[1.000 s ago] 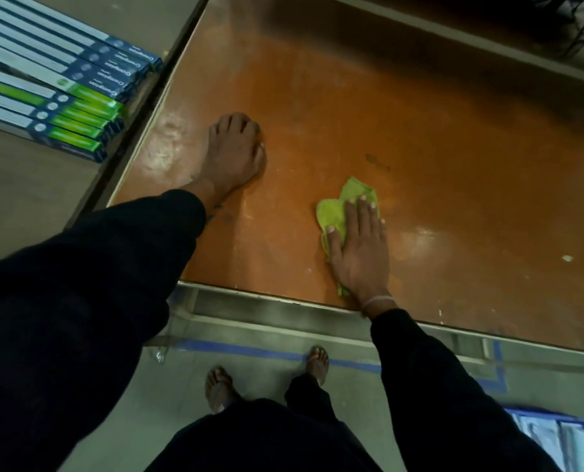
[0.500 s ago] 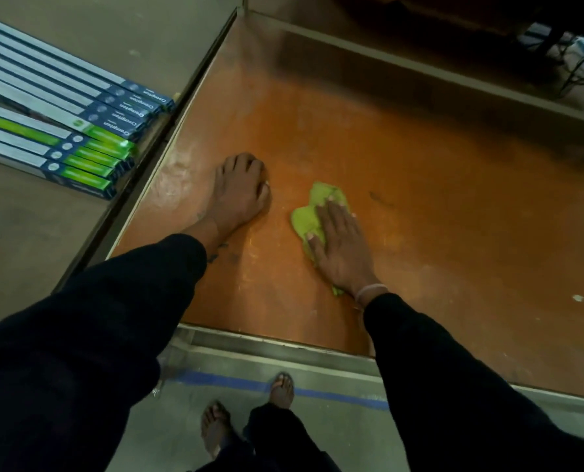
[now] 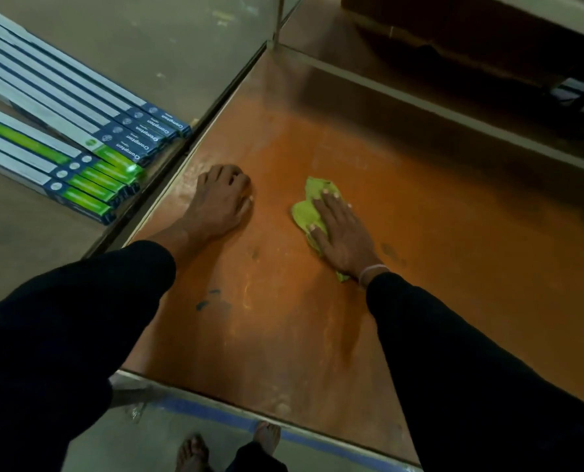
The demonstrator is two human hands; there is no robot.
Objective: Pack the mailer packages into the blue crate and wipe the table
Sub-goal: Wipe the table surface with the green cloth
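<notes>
Toward the left side of the orange worktop (image 3: 318,335), about midway between its near and far edges, the right hand (image 3: 343,233) lies flat, fingers straight, pressing a crumpled green cloth (image 3: 306,212) onto the surface; the cloth shows past the fingertips and again as a small corner by the wrist, where a pale band (image 3: 372,270) sits at the cuff of a black sleeve. The left hand (image 3: 221,202) rests near the worktop's left edge, well apart from the cloth, its fingers curled under with the knuckles forward and nothing in its grip. Dark smudges mark the surface nearer the front edge. Left of the worktop, on a separate grey surface, lies a row of long flat boxes (image 3: 79,137) with blue and green ends. Bare feet (image 3: 229,447) stand on the floor below the front edge, beside a blue tape line (image 3: 215,412).
</notes>
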